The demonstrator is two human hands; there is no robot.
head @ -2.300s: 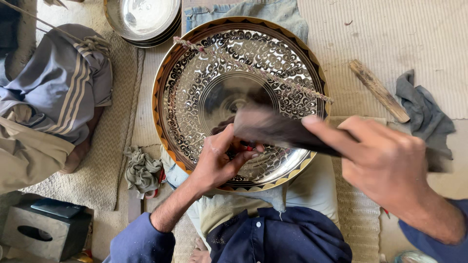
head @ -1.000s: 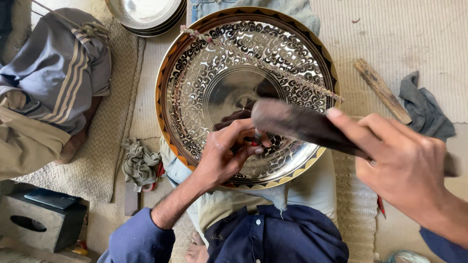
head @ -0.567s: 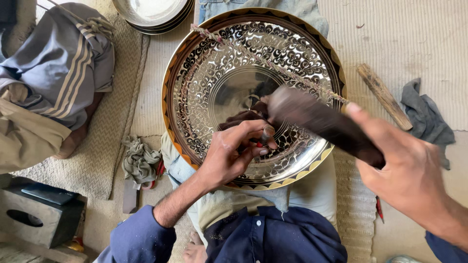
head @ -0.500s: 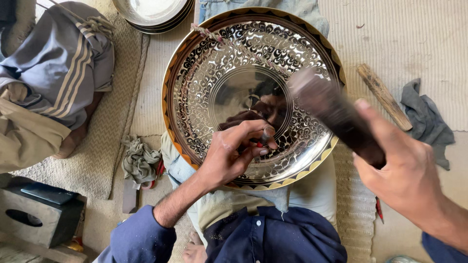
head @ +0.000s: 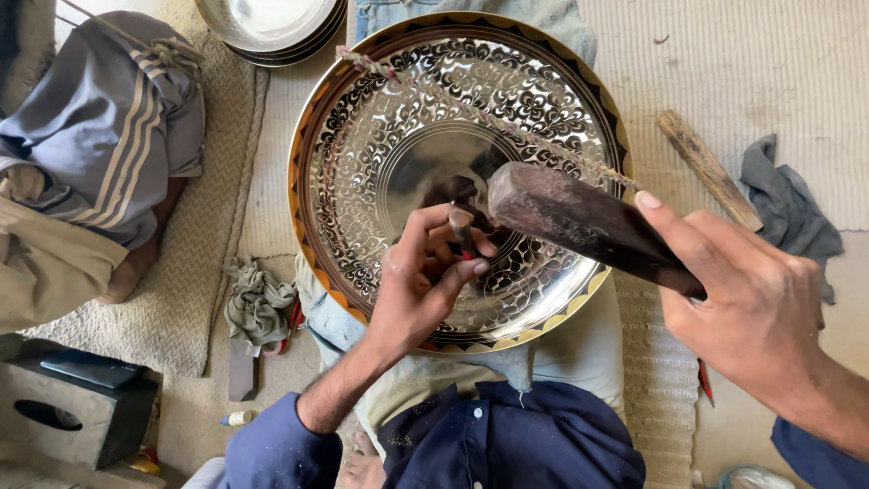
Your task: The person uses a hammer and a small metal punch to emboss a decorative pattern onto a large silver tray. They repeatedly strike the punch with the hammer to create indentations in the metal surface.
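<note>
A large round engraved metal tray (head: 362, 136) with a gold rim rests on my lap. My left hand (head: 421, 281) pinches a small metal punch (head: 462, 226) upright on the tray's patterned band near its centre. In my right hand (head: 756, 303) is a dark wooden mallet (head: 579, 222), its blunt end right beside the punch's top. A twisted cord (head: 434, 91) stretches diagonally across the tray.
A stack of plain metal plates (head: 272, 27) lies at the top. Another person's grey striped trouser leg (head: 109, 136) is at left. A crumpled rag (head: 258, 303) and a dark box (head: 77, 407) sit lower left. A wooden stick (head: 706, 167) and grey cloth (head: 792, 208) lie right.
The mallet rose and tilted away, then came back down to the punch's top. My left hand kept the punch at about the same spot on the tray.
</note>
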